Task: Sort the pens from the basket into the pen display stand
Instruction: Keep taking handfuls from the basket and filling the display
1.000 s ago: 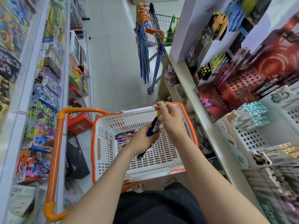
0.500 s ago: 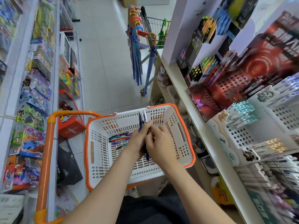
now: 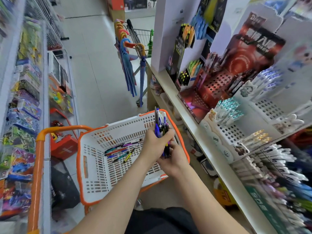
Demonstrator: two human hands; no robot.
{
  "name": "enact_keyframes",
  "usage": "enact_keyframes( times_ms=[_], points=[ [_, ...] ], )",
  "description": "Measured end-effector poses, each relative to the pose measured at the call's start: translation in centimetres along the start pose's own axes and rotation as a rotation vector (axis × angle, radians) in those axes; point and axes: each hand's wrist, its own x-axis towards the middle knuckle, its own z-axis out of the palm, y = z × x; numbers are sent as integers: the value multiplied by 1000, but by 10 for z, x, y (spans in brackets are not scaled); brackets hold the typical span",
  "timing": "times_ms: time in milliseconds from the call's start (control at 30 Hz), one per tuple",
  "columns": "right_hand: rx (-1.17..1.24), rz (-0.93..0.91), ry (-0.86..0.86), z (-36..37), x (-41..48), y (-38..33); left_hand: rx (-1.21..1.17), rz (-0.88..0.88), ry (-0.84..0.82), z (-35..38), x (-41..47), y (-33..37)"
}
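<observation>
Head view: hands together on a bunch of pens (image 3: pixel 160 123).
The left hand (image 3: pixel 156 143) grips the upright bunch; the right hand (image 3: pixel 175 160) curls round its lower ends. Loose pens (image 3: pixel 119 151) lie in the basket (image 3: pixel 89 149), display stand (image 3: pixel 227 132) at right.

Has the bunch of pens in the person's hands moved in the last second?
Yes. The pens have shifted right, from over the middle of the basket toward its right rim.

White basket (image 3: pixel 94 166), orange-rimmed; blue, white pens (image 3: pixel 160 123).
</observation>
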Motion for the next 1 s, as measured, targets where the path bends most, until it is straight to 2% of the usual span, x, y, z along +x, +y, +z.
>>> enact_keyframes(
  times_ms=[100,233,367,433,533,667,767,867,1000],
  points=[
    [8,-76,0,-15,-11,-15,48,15,-65,26,-12,-3],
    [17,-182,111,-51,-35,-36,28,9,-177,66,-29,-9],
    [-255,-219,245,-100,-58,-57,-107,-88,-206,110,-44,-14],
    [-417,-361,298,-128,-68,-67,-94,-103,-236,130,-50,-20],
    [-514,-615,344,-163,-94,-88,-114,-132,-351,163,-65,-26],
    [-651,-800,308,-204,-116,-116,-50,-174,-555,203,-92,-31],
    [-658,-832,341,-233,-133,-128,7,-169,-688,224,-105,-38],
    [-537,-801,339,-258,-145,-138,73,-154,-809,241,-114,-42],
    [-519,-801,418,-278,-153,-148,44,-258,-864,262,-124,-40]
  ],
)
